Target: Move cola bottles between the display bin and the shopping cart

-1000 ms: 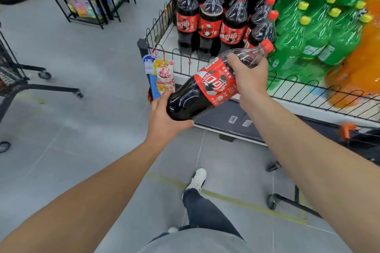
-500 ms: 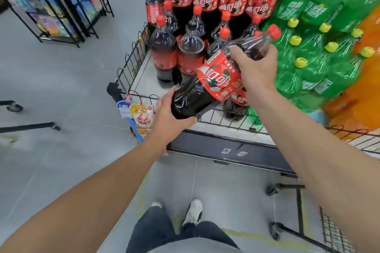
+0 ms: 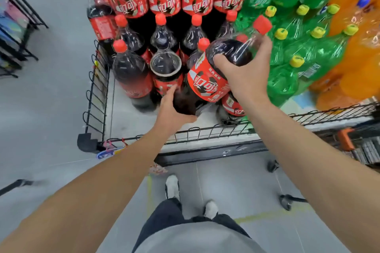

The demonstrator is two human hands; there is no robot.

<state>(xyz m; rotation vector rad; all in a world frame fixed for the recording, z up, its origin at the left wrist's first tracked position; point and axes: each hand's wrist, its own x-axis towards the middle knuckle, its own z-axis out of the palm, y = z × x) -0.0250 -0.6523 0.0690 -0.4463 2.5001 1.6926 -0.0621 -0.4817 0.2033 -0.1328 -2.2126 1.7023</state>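
Over the black wire display bin [image 3: 96, 96], a large dark cola bottle with a red cap and red label [image 3: 211, 80] is hanging tilted, cap up-right. The left hand [image 3: 172, 109] is cupping its base, fingers curled under and partly hiding it. The right hand [image 3: 244, 72] is gripping the shoulder below the neck. The label's white script is blurring, unreadable. Standing cola bottles [image 3: 131, 72] are crowding behind it, upper rows cut off by the frame. Green bottles with yellow caps [image 3: 296, 63] are sitting just beside them. An orange cart handle [image 3: 345, 139] is showing at the right edge, the cart itself mostly cropped.
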